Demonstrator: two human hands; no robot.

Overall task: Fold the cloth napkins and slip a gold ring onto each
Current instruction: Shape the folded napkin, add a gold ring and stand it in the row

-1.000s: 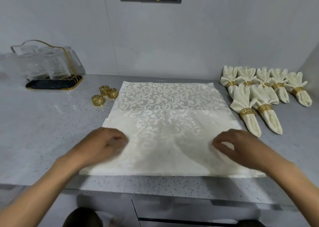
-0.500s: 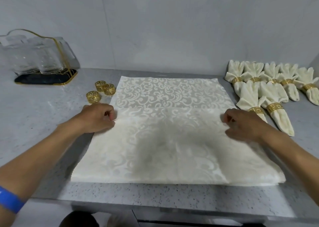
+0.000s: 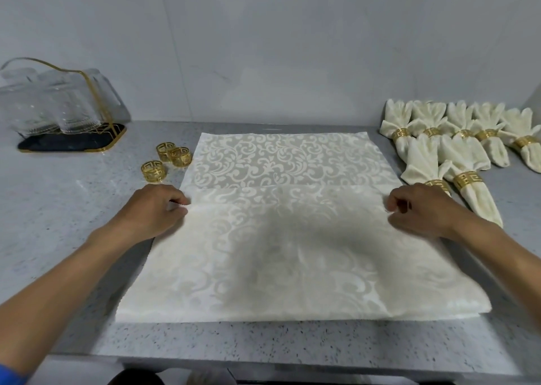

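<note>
Cream napkin [image 3: 292, 238] flat; left hand [image 3: 152, 212], right hand [image 3: 421, 209] pinch folded edge.

A speckled grey stone counter [image 3: 73, 215] bore a cream damask napkin [image 3: 278, 256], three gold cut-out rings [image 3: 167, 162], seven ringed folded napkins [image 3: 456, 147] and a gold-trimmed black tray [image 3: 70, 143].

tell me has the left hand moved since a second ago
Yes. The left hand has gone away from the person along the napkin's left edge, and now sits just short of the nearest loose gold ring.
</note>
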